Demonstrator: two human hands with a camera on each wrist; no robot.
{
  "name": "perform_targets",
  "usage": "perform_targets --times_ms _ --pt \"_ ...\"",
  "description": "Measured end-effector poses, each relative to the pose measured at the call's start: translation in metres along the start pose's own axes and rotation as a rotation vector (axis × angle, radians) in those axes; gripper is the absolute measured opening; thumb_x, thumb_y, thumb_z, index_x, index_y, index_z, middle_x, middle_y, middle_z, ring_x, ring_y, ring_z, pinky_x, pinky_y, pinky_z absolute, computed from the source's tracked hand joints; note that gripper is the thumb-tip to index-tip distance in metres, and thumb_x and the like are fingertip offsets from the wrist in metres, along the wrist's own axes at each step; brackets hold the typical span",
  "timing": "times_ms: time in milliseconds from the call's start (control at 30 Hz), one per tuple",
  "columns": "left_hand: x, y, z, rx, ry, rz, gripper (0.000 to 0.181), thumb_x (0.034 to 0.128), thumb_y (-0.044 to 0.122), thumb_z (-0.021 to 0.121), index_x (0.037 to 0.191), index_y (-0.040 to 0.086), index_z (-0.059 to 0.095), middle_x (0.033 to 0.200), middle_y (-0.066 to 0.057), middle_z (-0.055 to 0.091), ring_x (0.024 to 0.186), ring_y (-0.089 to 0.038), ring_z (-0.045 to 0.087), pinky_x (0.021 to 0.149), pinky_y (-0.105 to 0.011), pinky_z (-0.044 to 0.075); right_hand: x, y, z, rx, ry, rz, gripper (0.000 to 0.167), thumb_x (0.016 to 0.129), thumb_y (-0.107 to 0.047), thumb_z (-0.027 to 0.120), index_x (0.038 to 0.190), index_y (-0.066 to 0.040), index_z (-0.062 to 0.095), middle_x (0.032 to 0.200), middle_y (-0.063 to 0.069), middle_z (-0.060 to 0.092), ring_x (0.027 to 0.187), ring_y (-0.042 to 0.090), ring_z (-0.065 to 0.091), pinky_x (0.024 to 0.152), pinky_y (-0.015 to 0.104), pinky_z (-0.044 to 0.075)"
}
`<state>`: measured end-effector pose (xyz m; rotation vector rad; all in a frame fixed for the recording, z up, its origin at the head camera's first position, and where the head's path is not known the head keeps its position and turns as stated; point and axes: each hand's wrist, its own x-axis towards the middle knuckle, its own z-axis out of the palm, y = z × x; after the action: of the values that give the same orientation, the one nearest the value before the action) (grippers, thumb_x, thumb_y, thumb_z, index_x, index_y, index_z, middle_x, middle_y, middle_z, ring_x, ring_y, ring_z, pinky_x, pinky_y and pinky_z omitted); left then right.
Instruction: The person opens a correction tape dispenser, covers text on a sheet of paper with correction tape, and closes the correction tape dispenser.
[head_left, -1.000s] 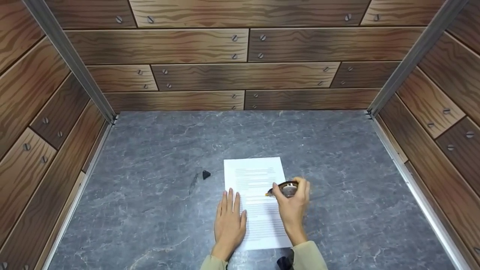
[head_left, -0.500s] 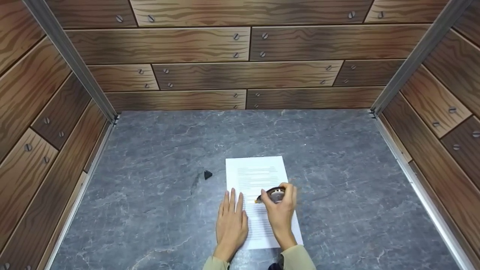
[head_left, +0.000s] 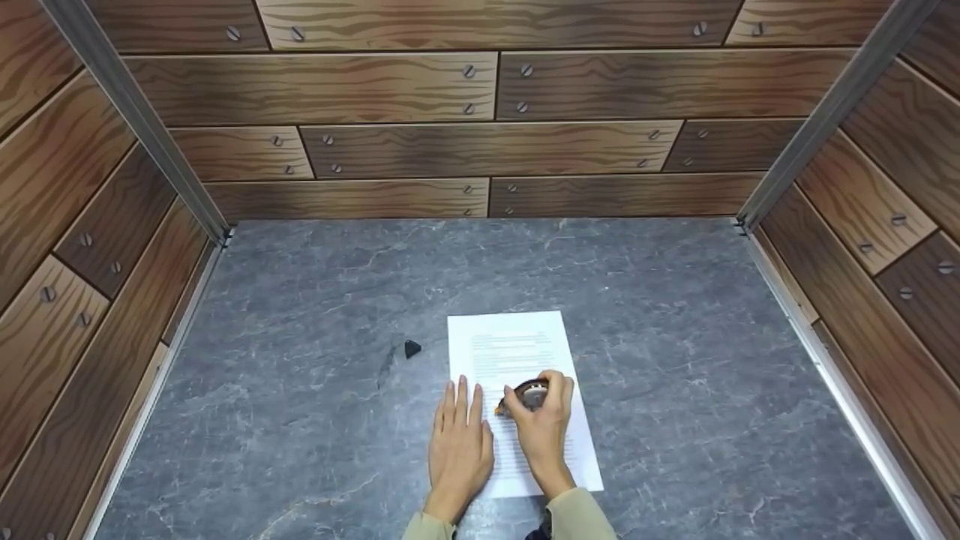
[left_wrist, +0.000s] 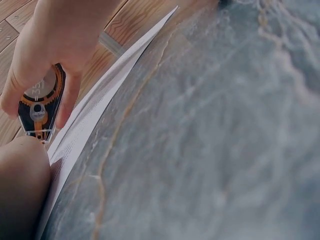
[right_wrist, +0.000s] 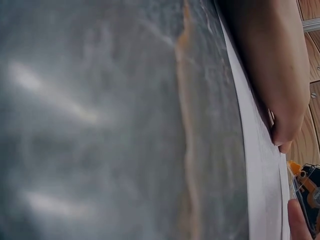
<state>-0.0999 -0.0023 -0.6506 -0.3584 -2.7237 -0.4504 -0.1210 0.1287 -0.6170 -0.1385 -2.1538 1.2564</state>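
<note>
A printed sheet of white paper point(head_left: 504, 324) lies on the grey marbled table. My left hand point(head_left: 459, 454) rests flat along its left edge with the fingers straight. Over the middle of the sheet my right hand point(head_left: 544, 431) grips a correction tape point(head_left: 534, 394) between thumb and fingers. The dispenser is black and orange with a clear side, as the left wrist view shows of the correction tape point(left_wrist: 40, 107). Its orange tip points left, at the printed lines near the left hand. Whether the tip touches the paper is hard to tell. The right wrist view catches only the dispenser's front end.
A small black triangular piece point(head_left: 412, 349), like a cap, lies left of the sheet. Wood-patterned walls point(head_left: 480, 150) enclose the table point(head_left: 300, 360) at the back and both sides, with metal rails along the side edges.
My right hand has moved left and a little toward me with the correction tape, from the sheet's right edge to its middle. The left hand has stayed in place.
</note>
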Motion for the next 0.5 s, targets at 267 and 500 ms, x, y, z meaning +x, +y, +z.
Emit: perform_targets --times_ms 267,500 --pt "0.0005 0.0001 -0.0021 -0.004 -0.062 -0.018 0.052 0.1018 0.026 0.043 0.150 0.006 0.043 0.159 -0.017 0.030 0.147 -0.035 0.024 0.117 -0.050 0.027 0.0003 0.0015 0.0011 -0.017 -0.020 0.007 0.045 0.076 -0.012 0.086 0.102 -0.006 0.050 0.101 0.009 0.047 0.090 0.020 0.053 0.074 0.041 0.054" --pt "0.0006 -0.0006 0.0007 -0.008 -0.022 -0.005 0.051 0.1000 0.025 0.046 0.147 0.005 0.047 0.157 -0.018 0.034 0.145 -0.037 0.029 0.114 -0.051 0.030 0.0006 0.0026 0.0027 -0.031 -0.013 0.000 0.045 0.076 -0.013 0.086 0.102 -0.005 0.051 0.101 0.010 0.046 0.092 0.023 0.054 0.075 0.042 0.056"
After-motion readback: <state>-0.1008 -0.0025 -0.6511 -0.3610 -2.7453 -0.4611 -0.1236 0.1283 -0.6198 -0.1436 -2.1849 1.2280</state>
